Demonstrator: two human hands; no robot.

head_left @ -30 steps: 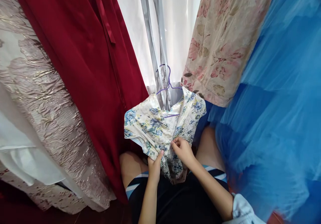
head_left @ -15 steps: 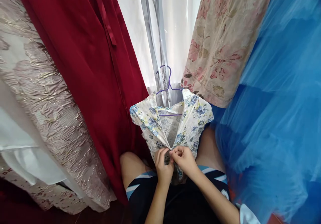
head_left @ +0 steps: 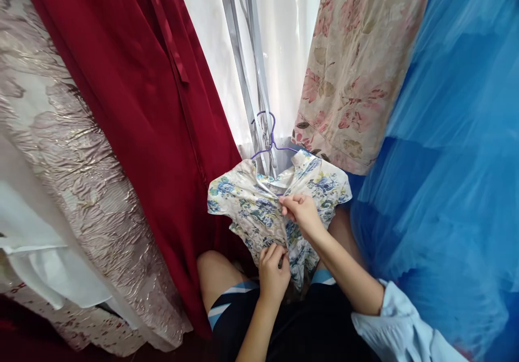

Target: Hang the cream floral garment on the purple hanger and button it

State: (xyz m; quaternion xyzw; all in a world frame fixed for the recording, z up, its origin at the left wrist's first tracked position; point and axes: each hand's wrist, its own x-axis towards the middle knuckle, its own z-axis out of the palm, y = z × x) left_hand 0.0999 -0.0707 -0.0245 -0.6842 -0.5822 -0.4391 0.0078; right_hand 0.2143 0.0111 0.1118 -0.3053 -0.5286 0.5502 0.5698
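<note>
- At ten o'clock from the middle of the view, the red cloth [head_left: 133, 108] hangs down beside the work.
- Just below the middle, the floral garment [head_left: 251, 210] is spread above the lap with its front opening facing the person, probably so that both hands can reach this opening.
- Near twelve o'clock, the purple hanger [head_left: 273, 145] is inside its shoulders; it seems to spread them.
- At six o'clock, the left hand [head_left: 274, 270] is curled, thumb and fingertips gripping the lower front, I judge for making the cloth taut.
- At four o'clock, the right hand [head_left: 303, 213] pinches near the neckline; whether a cloth edge or a small pull, I cannot tell.
- At three o'clock, the blue cloth [head_left: 438, 178] hangs near the right arm.
</note>
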